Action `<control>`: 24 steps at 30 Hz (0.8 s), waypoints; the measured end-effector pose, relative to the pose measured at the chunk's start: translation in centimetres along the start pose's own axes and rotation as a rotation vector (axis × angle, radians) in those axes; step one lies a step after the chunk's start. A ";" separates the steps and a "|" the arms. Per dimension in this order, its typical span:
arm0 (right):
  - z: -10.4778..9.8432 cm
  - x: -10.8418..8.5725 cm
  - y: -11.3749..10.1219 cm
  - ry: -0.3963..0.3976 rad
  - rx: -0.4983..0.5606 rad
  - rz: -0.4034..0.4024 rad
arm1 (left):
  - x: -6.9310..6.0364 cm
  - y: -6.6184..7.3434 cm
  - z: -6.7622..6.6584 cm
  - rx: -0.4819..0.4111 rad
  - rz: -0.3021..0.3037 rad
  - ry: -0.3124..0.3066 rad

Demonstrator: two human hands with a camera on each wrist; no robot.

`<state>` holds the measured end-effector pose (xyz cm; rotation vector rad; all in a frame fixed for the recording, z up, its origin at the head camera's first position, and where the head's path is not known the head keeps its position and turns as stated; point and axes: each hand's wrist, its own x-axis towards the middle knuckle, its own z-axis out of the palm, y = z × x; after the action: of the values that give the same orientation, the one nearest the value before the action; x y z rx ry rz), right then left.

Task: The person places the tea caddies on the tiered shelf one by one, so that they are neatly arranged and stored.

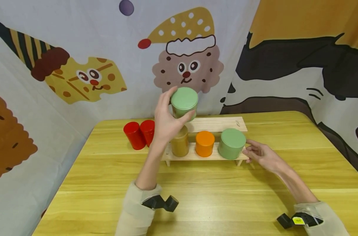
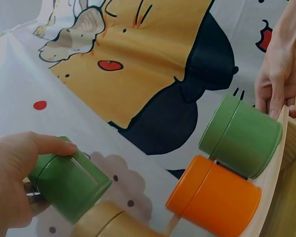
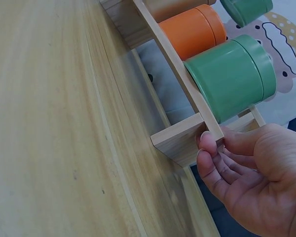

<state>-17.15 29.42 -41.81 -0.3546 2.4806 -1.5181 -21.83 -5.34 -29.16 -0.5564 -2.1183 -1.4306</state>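
My left hand (image 1: pixel 167 123) grips a small green canister (image 1: pixel 184 100), thumb on one side and fingers on the other, and holds it raised above the back of a two-tier wooden rack (image 1: pixel 217 124). On the rack's lower board stand a gold canister (image 1: pixel 179 146), an orange canister (image 1: pixel 204 144) and a larger green canister (image 1: pixel 232 144), left to right. At the right end my right hand (image 3: pixel 251 173) pinches the board's corner between thumb and fingers, close beside the larger green canister. The left forearm and hand hide part of the rack's left side.
Two red canisters (image 1: pixel 134 136) stand on the wooden table (image 1: pixel 193 190) left of the rack, one partly behind my left hand. A cartoon-printed cloth (image 1: pixel 108 32) hangs behind the table. Small dark cameras (image 1: pixel 171 203) are strapped to both sleeves.
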 end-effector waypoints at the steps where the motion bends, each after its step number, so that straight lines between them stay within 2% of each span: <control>1: 0.0 0.0 0.0 -0.001 -0.002 -0.001 | 0.0 0.1 0.2 -0.001 -0.003 -0.006; 9: 0.0 0.0 0.1 -0.005 0.003 -0.004 | 0.3 0.3 2.1 -0.008 -0.035 -0.030; 14: 0.0 -0.1 0.2 -0.004 0.009 -0.008 | 0.4 0.9 3.4 -0.009 -0.049 -0.070; 24: -0.1 0.0 0.3 -0.007 0.031 -0.009 | 0.5 1.7 6.0 -0.031 -0.035 -0.135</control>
<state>-17.17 29.63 -42.06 -0.3652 2.4510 -1.5543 -22.36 0.91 -29.50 -0.6470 -2.2237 -1.4855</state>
